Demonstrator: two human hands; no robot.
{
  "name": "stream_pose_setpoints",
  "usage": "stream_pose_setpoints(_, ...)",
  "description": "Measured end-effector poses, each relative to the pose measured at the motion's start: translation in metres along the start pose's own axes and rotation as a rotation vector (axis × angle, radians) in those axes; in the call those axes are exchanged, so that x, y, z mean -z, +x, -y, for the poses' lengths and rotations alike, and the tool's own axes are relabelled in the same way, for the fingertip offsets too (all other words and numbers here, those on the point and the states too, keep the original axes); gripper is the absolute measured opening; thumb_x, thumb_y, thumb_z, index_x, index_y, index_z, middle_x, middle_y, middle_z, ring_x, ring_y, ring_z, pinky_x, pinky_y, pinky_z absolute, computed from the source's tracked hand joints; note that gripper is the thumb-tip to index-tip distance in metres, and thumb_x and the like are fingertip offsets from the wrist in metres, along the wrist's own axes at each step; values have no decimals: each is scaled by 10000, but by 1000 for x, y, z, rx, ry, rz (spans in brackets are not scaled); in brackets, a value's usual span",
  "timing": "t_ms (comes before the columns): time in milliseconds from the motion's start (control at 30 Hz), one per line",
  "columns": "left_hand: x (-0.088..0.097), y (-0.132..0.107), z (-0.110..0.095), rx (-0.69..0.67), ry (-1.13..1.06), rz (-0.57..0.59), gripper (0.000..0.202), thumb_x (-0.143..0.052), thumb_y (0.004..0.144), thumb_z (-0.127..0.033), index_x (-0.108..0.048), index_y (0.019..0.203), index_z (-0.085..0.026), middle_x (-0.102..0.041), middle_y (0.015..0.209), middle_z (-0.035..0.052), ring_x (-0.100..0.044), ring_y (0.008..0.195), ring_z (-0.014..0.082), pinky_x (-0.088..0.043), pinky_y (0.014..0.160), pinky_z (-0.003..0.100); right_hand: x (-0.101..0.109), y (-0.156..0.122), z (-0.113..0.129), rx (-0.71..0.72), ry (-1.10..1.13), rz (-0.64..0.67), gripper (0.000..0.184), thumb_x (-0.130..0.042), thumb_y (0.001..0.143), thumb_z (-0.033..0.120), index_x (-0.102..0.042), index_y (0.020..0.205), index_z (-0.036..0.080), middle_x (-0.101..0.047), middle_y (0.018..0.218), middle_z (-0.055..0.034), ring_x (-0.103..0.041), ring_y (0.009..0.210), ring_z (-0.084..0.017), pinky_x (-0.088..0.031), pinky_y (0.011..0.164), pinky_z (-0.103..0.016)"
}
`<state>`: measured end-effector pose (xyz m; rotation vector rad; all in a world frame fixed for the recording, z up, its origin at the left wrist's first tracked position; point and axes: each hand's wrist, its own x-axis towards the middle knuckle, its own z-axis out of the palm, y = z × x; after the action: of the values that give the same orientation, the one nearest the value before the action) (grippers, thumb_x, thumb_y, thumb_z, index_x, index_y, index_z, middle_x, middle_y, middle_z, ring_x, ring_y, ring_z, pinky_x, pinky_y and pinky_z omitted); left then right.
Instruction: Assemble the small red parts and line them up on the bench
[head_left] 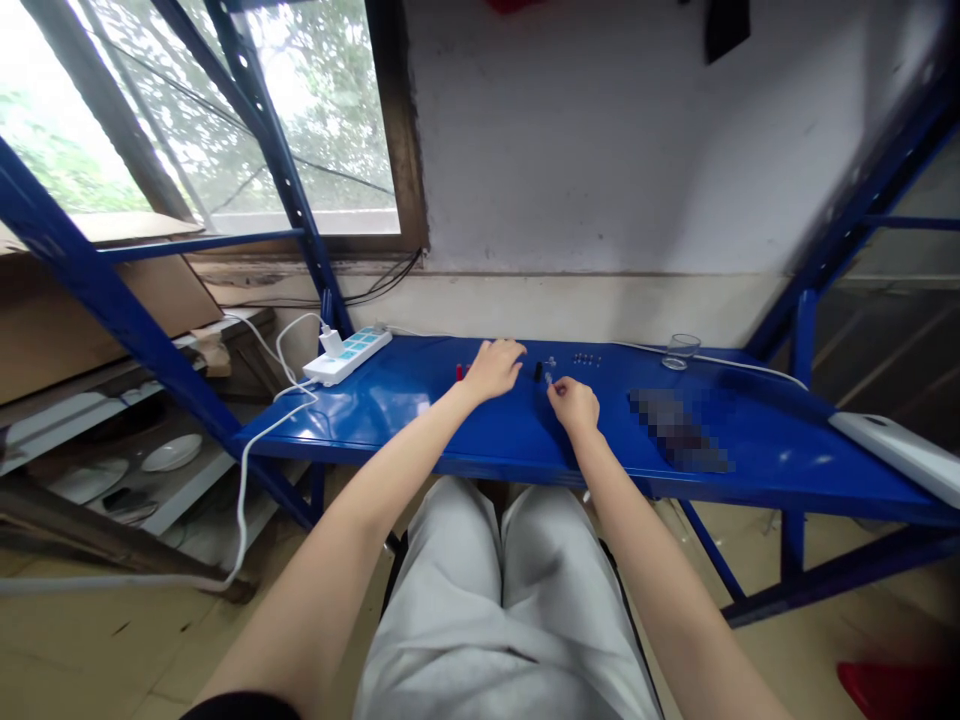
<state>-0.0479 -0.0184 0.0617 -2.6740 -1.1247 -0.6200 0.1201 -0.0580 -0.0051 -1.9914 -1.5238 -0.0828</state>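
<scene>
My left hand (495, 366) rests on the blue metal shelf (420, 410), fingers curled down over small parts; a small red piece (459, 372) lies just left of it. My right hand (574, 404) is closed in a pinch on a tiny clear piece (548, 379) near its fingertips. A small black piece (538, 371) and another clear bit (550, 362) lie between the two hands. A row of tiny dark dots (587, 358) sits just beyond.
A white power strip (346, 355) with a plugged charger and cables lies at the shelf's far left. A glass cup (681, 351) stands at the back right; a white cable runs past it. A white flat device (892, 452) lies at the right edge. Plates sit on lower left shelves.
</scene>
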Motion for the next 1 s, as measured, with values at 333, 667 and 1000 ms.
stream_pose_setpoints(333, -61, 0, -23, 177, -108, 143, 558, -277, 877, -263, -95, 1404, -251, -362, 1360, 86, -362, 1179, 260, -339, 913, 439, 0, 4, -8, 40, -19, -65, 250, -470, 780, 286, -678, 860, 173, -669, 884, -79, -578, 844, -208, -390, 679, -271)
stream_pose_setpoints(667, -80, 14, -31, 212, -61, 80, 510, -315, 855, -194, -274, 1363, -223, -411, 1309, 103, -378, 1140, 280, -330, 899, 477, -3, 6, -11, 34, -22, -29, 256, -472, 772, 268, -675, 904, 186, -666, 925, -75, -576, 860, -202, -391, 703, -280)
stream_pose_setpoints(1000, -78, 19, -33, 236, -87, -136, 180, -461, 816, -164, -563, 964, -166, -574, 995, 105, -486, 977, 243, -361, 830, 384, -3, 4, -8, -1, -43, 4, 220, -472, 777, 268, -661, 861, 195, -647, 929, -75, -543, 898, -211, -355, 717, -299)
